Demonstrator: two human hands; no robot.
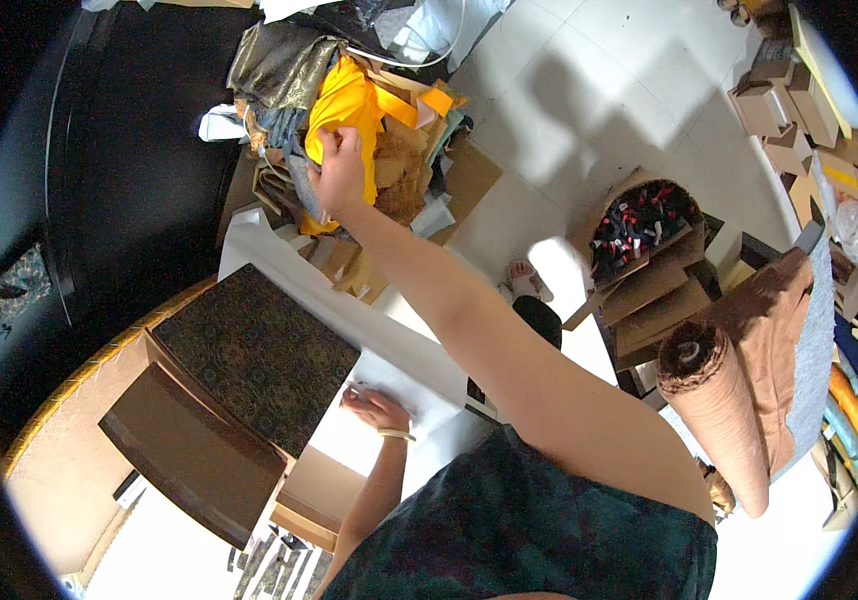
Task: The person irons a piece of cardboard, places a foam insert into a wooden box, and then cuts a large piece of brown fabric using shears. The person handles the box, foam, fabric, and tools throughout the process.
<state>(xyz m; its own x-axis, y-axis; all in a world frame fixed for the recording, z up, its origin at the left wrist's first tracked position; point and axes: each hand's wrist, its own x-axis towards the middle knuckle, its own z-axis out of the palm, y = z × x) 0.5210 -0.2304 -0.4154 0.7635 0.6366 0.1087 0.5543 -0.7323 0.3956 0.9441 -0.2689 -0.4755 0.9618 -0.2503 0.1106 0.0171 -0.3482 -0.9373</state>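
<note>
My right hand (340, 171) reaches over a heap of fabric scraps and touches a bright yellow cloth (346, 101), fingers bent; whether it grips the cloth cannot be told. Gold-brown shiny fabric (286, 67) lies beside the yellow cloth. My left hand (375, 409), with a pale bangle at the wrist, rests near the edge of a dark patterned panel (256, 360) on the white work surface; its fingertips are washed out by glare. A plain brown panel (196, 450) lies beside the patterned one, near an open cardboard box (324, 487).
A brown fabric roll (718, 427) lies at the right, near brown cloth with a grey-blue edge. A round container (646, 225) of dark, red and white pieces stands on the floor beside stacked brown boards (654, 300). Cardboard boxes (766, 112) line the far right.
</note>
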